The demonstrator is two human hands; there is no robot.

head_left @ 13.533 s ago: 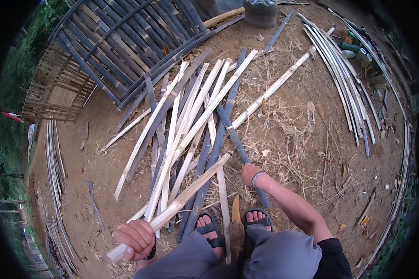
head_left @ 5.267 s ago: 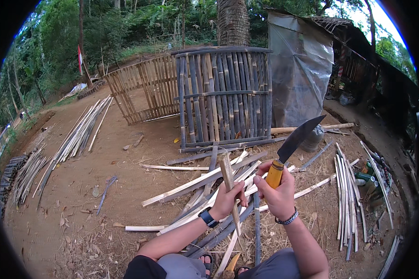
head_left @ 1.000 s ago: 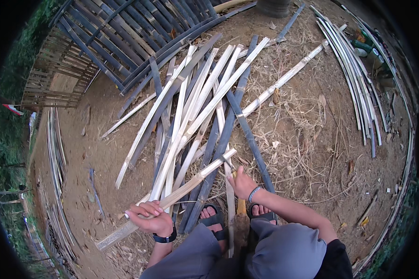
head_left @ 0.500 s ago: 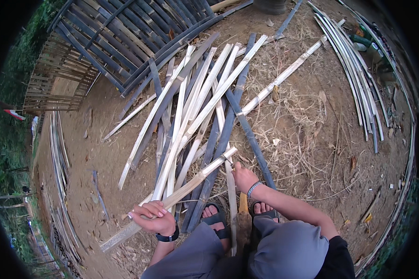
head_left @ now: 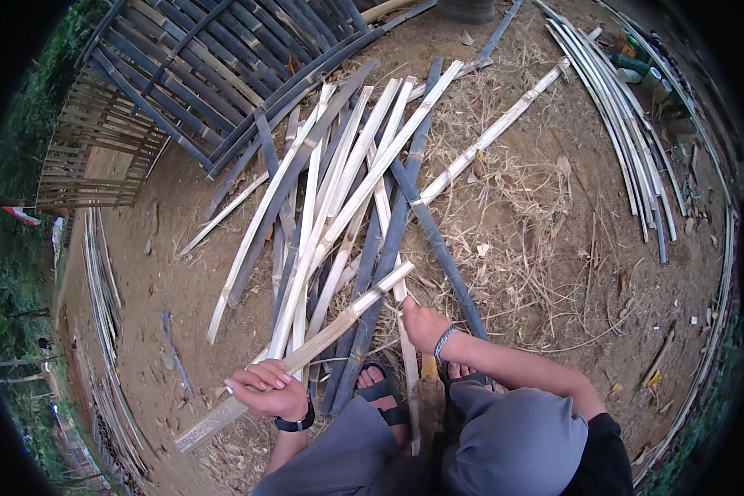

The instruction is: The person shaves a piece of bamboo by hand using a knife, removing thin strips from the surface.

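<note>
A pale split bamboo strip (head_left: 326, 337) slants across in front of me, its far end raised over the pile. My left hand (head_left: 269, 388) is closed round its lower part, palm turned up. My right hand (head_left: 426, 324) is a closed fist just right of the strip's far end. From that fist a knife, its thin dark blade (head_left: 381, 289) small and blurred, reaches onto the strip's upper face. The handle is hidden inside the fingers.
Beyond the strip lies a crossed pile of pale and dark bamboo slats (head_left: 364, 178). A dark slatted bamboo panel (head_left: 223, 74) stands at the far left. Long strips (head_left: 624, 124) lie far right, near green bottles (head_left: 632, 64). Shavings (head_left: 512, 240) litter the dirt. My sandalled feet (head_left: 380, 390) are close below.
My right hand has moved nearer to me and slightly left, and the blade has slid down along the strip from near its tip. My left hand keeps its hold almost in place.
</note>
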